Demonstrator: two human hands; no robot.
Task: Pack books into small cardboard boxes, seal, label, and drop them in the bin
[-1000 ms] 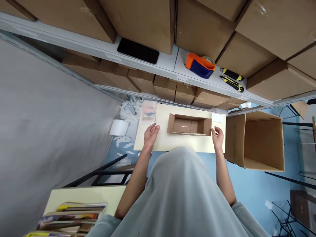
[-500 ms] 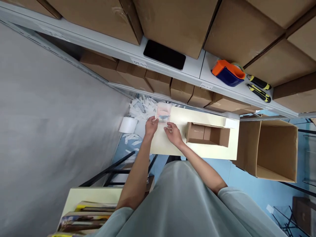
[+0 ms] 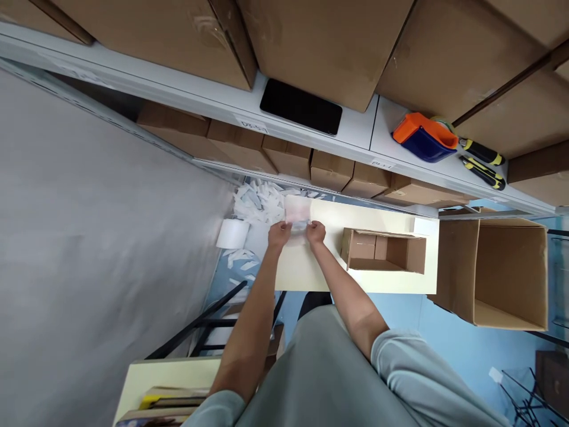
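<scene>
A thin, clear plastic bag [image 3: 298,209] with a pinkish tint lies at the left end of the cream table [image 3: 324,270]. My left hand [image 3: 279,234] pinches its near left corner, and my right hand [image 3: 315,232] pinches the near right corner. Between the hands a bluish patch shows through the plastic; what it is I cannot make out. To the right of my right hand stands an open, narrow cardboard box [image 3: 384,252] with nothing visible inside.
Shelves of cardboard boxes [image 3: 320,47] overhang the table, with a black phone [image 3: 301,107], an orange-and-blue tape dispenser [image 3: 424,137] and box cutters [image 3: 482,172] on the ledge. White paper strips [image 3: 258,201] and a white roll [image 3: 232,233] lie left. A large open carton [image 3: 511,273] stands right.
Both hands have closed on the near corners of the plastic bag. My right hand has turned from loosely curled fingers to a pinch. The view has shifted slightly.
</scene>
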